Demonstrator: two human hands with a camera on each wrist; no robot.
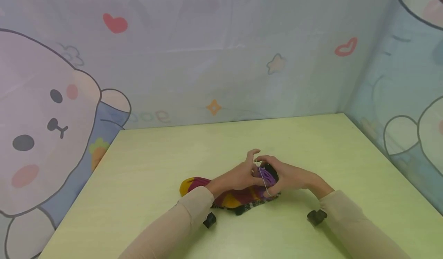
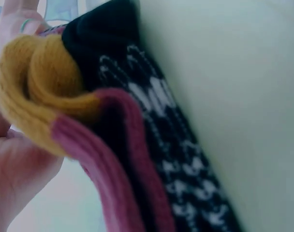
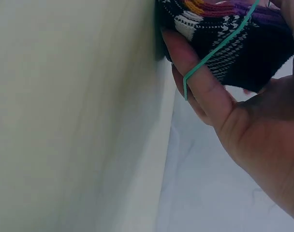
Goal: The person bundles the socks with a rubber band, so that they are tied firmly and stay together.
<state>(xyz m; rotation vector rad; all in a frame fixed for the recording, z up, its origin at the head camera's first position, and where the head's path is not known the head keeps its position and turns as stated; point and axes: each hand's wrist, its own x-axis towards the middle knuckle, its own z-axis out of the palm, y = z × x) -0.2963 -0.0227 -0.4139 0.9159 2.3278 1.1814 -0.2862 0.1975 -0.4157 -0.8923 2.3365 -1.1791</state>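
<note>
A bundle of patterned knit socks (image 1: 232, 201) lies on the table, maroon, yellow and purple with black-and-white parts. My left hand (image 1: 242, 176) holds the bundle near its right end, one finger raised. The left wrist view shows folded yellow and pink ribbing beside a black-and-white sock (image 2: 161, 116). My right hand (image 1: 287, 176) curls round the bundle's right end from the other side. A thin rubber band (image 3: 219, 47), green in the right wrist view, stretches over the right thumb and across the socks' end. Some fingertips of both hands are hidden behind the bundle.
The pale yellow-green table (image 1: 155, 155) extends around the hands. A printed cartoon curtain (image 1: 194, 70) hangs behind it and at the sides. Black wrist mounts (image 1: 316, 217) sit below both sleeves, close to the tabletop.
</note>
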